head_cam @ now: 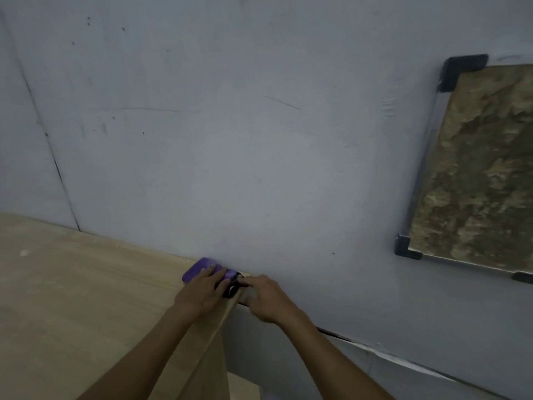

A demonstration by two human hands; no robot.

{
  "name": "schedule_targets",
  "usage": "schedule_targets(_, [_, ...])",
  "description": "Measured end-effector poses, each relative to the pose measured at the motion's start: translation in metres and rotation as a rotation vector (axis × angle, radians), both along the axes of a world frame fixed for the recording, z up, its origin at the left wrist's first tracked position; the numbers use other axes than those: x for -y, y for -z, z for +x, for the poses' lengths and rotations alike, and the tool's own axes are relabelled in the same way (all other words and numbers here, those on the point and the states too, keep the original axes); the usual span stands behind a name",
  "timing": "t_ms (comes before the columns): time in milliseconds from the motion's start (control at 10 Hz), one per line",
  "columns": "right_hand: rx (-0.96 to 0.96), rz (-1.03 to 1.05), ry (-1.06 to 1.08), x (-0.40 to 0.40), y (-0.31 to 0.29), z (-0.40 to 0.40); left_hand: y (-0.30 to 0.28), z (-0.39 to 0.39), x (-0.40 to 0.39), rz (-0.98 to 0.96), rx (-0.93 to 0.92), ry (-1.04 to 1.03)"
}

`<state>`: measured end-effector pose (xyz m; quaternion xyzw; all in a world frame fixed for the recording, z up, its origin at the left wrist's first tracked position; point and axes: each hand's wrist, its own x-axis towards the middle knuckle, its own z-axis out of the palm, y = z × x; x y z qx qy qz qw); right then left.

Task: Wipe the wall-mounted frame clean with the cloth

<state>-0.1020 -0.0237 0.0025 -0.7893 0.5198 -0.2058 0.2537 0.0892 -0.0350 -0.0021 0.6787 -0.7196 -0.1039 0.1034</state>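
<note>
Wiping hasn't started, by my read. Both my hands are down at the back edge of the table (72,298), against the wall. Left hand (202,293) rests fingers on a purple cloth (199,269); grip unclear. Right hand (265,298) curls at a small dark item (233,287) beside it, can't tell what. Frame (473,174) hangs well apart on the right, untouched.

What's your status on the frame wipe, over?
Both hands at the purple object on the wooden top's corner: left hand resting on it, right hand grip unclear. Frame untouched, up right on wall. Nothing in the way.
</note>
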Motion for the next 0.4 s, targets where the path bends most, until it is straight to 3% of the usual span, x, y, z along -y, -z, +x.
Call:
schedule_targets(200, [-0.031,0.109,0.073,-0.022,-0.027,-0.059,-0.009,-0.026,-0.003,0.042,0.039,-0.113])
schedule_targets(400, [-0.079,0.097,0.138,-0.067,-0.066,-0.136,-0.010,-0.052,-0.003,-0.125,-0.047,-0.159])
